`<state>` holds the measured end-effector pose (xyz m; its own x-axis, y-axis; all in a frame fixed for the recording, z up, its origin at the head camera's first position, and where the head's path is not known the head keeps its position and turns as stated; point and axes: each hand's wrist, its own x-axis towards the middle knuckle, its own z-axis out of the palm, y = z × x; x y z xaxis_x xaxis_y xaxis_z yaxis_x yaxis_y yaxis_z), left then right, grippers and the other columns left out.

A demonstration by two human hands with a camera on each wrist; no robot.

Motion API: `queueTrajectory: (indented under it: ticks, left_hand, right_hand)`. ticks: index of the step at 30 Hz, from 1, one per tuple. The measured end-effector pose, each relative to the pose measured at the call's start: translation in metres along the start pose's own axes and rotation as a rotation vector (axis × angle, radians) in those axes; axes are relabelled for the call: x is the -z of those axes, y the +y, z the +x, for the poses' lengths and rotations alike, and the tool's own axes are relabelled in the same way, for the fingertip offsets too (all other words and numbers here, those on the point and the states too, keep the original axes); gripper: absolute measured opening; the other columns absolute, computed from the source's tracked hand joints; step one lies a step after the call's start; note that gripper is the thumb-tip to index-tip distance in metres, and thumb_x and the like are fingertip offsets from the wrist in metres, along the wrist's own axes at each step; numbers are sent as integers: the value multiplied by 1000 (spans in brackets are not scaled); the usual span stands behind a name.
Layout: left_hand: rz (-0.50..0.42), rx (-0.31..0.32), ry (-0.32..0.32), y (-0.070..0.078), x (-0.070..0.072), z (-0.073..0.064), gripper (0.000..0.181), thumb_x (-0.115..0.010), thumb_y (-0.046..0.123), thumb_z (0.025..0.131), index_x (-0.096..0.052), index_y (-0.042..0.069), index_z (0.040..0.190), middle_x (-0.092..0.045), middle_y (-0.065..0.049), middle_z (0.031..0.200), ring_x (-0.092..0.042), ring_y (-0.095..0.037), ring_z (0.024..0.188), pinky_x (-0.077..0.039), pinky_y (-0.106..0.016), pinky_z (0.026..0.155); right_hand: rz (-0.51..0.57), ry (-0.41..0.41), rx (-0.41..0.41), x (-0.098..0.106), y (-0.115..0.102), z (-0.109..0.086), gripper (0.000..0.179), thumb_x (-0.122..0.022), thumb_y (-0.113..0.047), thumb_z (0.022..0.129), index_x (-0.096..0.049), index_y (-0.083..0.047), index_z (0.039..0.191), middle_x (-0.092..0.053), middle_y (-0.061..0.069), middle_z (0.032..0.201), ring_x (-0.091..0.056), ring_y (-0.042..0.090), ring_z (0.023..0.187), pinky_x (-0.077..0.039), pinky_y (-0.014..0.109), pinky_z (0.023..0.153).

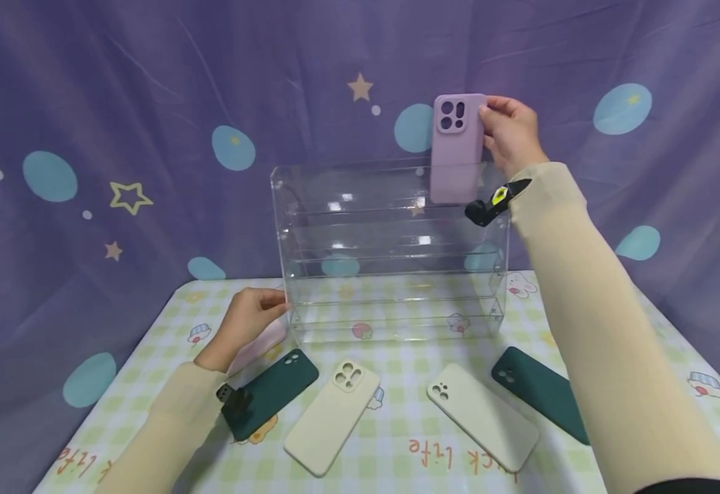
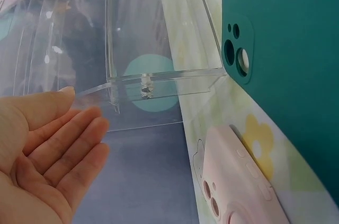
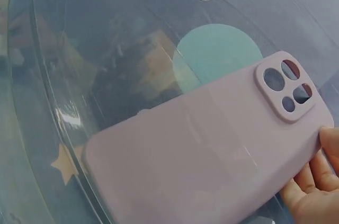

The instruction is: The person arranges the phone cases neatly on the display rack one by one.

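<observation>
In my right hand I hold a light purple phone case by its right edge, between thumb and fingers. It stands upright at the top tier of a clear acrylic display rack, its lower part seen through the clear plastic. My left hand is at the rack's left side; the left wrist view shows its thumb and curled fingers pinching the panel's edge. A pink phone case lies beside that hand, mostly hidden by it in the head view. The right wrist view shows the purple case's camera cutouts.
In front of the rack lie a dark green phone case and a cream case on the left. A whitish case and another green case lie on the right. A checked tablecloth covers the table; a purple curtain hangs behind.
</observation>
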<state>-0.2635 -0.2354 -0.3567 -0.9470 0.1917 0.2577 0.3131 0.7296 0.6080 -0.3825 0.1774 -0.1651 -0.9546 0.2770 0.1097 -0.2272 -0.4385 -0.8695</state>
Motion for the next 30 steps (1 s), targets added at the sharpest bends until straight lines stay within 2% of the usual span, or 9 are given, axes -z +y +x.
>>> queueTrajectory:
  ticks: [3, 6, 11, 14, 19, 22, 26, 28, 30]
  left_hand:
    - [1, 2, 4, 0, 0, 1, 21, -66, 11, 89, -71, -3, 104, -70, -17, 100, -68, -30, 88, -55, -42, 76]
    - [2, 5, 0, -2, 0, 2, 21, -66, 11, 89, -71, -2, 105, -70, -17, 100, -68, -29, 87, -55, -42, 75]
    - [-4, -1, -2, -3, -1, 3, 21, -66, 11, 89, -71, -2, 104, -70, -17, 100, -68, -29, 87, -55, -42, 75]
    - [-9, 1, -2, -2, -2, 4, 21, -66, 11, 89, -71, -2, 104, -70, -17, 100, -68, -29, 88, -55, -42, 76]
    - [-7, 10, -1, -3, -4, 4, 20, -66, 12, 89, -71, -1, 104, -70, -16, 100, -68, -29, 89, -55, -41, 76]
    - [-1, 5, 6, -3, -3, 4, 20, -66, 11, 89, -71, -1, 103, -70, -16, 100, -68, -29, 89, -55, -42, 76]
    - [1, 3, 21, -4, -3, 4, 20, -66, 11, 89, -71, -2, 104, -70, -17, 100, -68, -30, 89, -55, -42, 76]
    - [0, 6, 22, -4, -2, 5, 21, -65, 11, 89, -71, -2, 104, -70, -17, 101, -68, -30, 89, -55, -42, 76]
    - [4, 8, 19, -4, -2, 5, 21, -65, 12, 89, -71, -1, 104, -70, -16, 101, -68, -30, 89, -55, -42, 76]
  right_hand:
    - [-11, 11, -11, 1, -2, -2, 10, -63, 4, 87, -62, -6, 87, -59, 4, 95, -55, 14, 87, -48, 23, 68]
    - [-1, 25, 12, 4, -3, -6, 11, -66, 5, 83, -63, -5, 83, -60, 4, 89, -57, 13, 80, -48, 23, 71]
    - [-41, 33, 141, 18, -7, -17, 10, -70, 1, 81, -64, -7, 80, -64, 0, 76, -59, 11, 69, -48, 20, 68]
    - [-18, 12, 223, 32, -8, -32, 10, -71, 2, 80, -65, -6, 80, -65, 0, 72, -60, 10, 68, -48, 18, 64]
    - [76, -110, 313, 63, 12, -72, 12, -71, 6, 78, -66, 1, 88, -66, 6, 77, -63, 12, 70, -52, 18, 67]
    - [91, -232, 306, 88, 30, -98, 15, -68, 5, 82, -64, 3, 96, -68, 9, 87, -66, 15, 80, -53, 20, 77]
    - [21, -383, 284, 123, 53, -125, 16, -60, 5, 89, -64, 2, 104, -68, 8, 98, -65, 15, 94, -51, 21, 86]
    - [-68, -442, 264, 140, 64, -134, 18, -55, 5, 91, -63, 1, 106, -68, 6, 101, -64, 14, 98, -49, 21, 88]
    - [-214, -483, 246, 155, 73, -142, 19, -54, 4, 93, -63, -2, 109, -67, 1, 103, -63, 11, 99, -48, 18, 88]
